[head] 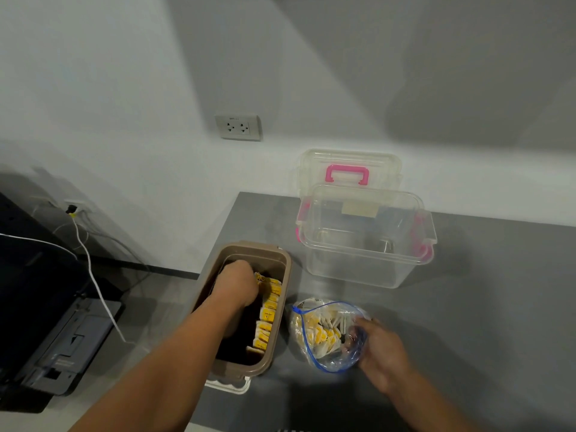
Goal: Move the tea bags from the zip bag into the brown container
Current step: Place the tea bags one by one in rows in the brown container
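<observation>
The brown container point(280, 272) stands at the left edge of the grey counter, with a row of yellow-and-white tea bags point(268, 313) packed along its right wall. My left hand point(238, 283) reaches down inside it, fingers curled at the far end of that row; whether it holds a tea bag is hidden. To the right lies the clear zip bag point(314, 360) with a blue seal, its mouth open, with more tea bags point(321, 333) inside. My right hand point(381, 350) grips the bag's right edge.
A clear plastic box point(367, 260) with pink latches stands behind the zip bag, its lid with a pink handle point(347, 174) leaning on the wall. A white object point(229, 385) peeks out under the brown container. Left of the counter is a drop to the floor with a dark device and cables.
</observation>
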Action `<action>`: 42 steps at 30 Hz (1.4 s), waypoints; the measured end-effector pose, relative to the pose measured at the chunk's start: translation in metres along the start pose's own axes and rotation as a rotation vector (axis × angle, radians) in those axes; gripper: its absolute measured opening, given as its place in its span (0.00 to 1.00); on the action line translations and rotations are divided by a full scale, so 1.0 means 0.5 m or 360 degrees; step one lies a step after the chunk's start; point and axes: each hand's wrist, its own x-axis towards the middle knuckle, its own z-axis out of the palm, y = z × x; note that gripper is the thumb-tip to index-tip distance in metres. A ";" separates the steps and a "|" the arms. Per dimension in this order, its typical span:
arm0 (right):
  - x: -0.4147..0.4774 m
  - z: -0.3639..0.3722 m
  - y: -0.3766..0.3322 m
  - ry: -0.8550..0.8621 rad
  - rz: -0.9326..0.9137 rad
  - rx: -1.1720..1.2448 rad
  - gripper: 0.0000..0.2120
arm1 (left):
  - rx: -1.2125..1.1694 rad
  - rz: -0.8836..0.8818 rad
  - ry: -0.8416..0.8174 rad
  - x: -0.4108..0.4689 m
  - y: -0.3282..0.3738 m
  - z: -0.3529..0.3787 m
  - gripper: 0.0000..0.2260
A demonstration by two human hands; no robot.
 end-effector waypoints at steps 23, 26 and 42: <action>-0.002 -0.004 0.026 0.0141 -0.0008 0.0174 0.11 | -0.0020 0.0717 -0.0172 -0.161 0.214 0.149 0.09; -0.008 -0.005 0.024 0.0106 0.0042 0.0171 0.12 | -0.0041 0.0635 -0.0154 -0.153 0.224 0.156 0.10; -0.006 0.008 0.024 0.0138 -0.0048 -0.0110 0.09 | 0.0561 0.0429 -0.0577 -0.133 0.258 0.137 0.15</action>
